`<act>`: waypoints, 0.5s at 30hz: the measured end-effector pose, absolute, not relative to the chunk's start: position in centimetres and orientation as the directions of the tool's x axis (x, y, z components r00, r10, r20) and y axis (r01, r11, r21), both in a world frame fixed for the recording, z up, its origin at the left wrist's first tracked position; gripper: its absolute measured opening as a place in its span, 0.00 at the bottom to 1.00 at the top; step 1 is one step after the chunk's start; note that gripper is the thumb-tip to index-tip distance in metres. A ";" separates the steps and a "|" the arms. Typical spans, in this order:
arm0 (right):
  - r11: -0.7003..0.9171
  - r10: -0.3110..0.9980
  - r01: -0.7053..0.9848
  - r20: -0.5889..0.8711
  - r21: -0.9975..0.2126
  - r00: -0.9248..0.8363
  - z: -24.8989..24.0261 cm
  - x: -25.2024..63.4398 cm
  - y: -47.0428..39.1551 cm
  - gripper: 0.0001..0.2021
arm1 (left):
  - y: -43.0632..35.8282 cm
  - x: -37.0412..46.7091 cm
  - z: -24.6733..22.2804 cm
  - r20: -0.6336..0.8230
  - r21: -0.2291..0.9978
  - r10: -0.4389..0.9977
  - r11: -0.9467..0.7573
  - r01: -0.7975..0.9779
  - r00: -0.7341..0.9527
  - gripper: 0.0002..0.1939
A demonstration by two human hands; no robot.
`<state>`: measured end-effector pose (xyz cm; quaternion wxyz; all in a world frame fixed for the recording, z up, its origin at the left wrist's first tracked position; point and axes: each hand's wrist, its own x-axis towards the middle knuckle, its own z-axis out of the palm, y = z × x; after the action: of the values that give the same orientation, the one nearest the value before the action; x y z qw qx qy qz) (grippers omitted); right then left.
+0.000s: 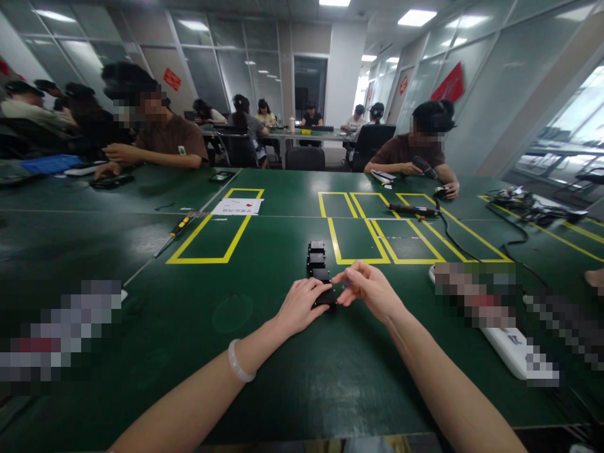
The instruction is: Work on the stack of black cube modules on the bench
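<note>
Forearms (193, 393) extend, left hand (298, 305) on black block (325, 297); blue tray's (51, 165) contents unclear.

Glass walls (214, 69), white column (348, 72), bright ceiling lights (417, 17).

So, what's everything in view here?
Boxy parts: at least four, black, centre
Tabletop: one, green, foreground
Tape outlines: several, yellow, tabletop
Paper sheet: one, white, left
Screwdriver: one, yellow-black, left
Cylindrical tool: one, black, right
Cables: several, black, right
Long casings: several, white, partly pixelated, both sides
Container: one, blue, left
Coworkers: several, mixed clothing, background
Wall hangings: several, red, background
Bracelet: one, pale, left wrist
Left hand: one, bare, holding a part
Right hand: one, bare, beside parts
</note>
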<state>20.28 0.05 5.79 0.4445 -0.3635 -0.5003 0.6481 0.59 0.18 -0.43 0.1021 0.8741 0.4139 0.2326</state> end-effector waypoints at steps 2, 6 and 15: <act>-0.105 0.948 -0.232 -0.027 -0.967 -0.316 5.6 20.3 0.1 0.16 | 0.2 0.6 -0.5 0.323 0.369 0.770 -0.637 0.677 0.550 0.22; -0.093 0.957 -0.236 -0.022 -0.967 -0.288 5.4 20.4 0.2 0.16 | 0.2 0.6 -0.5 0.321 0.368 0.772 -0.635 0.679 0.548 0.22; -0.077 0.964 -0.193 -0.023 -0.978 -0.266 5.5 20.4 0.2 0.16 | 0.2 0.6 -0.5 0.327 0.366 0.771 -0.636 0.679 0.546 0.23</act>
<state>20.41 0.24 5.45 0.4647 -0.3887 -0.4955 0.6225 0.65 0.18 -0.52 0.0986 0.8738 0.4150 0.2337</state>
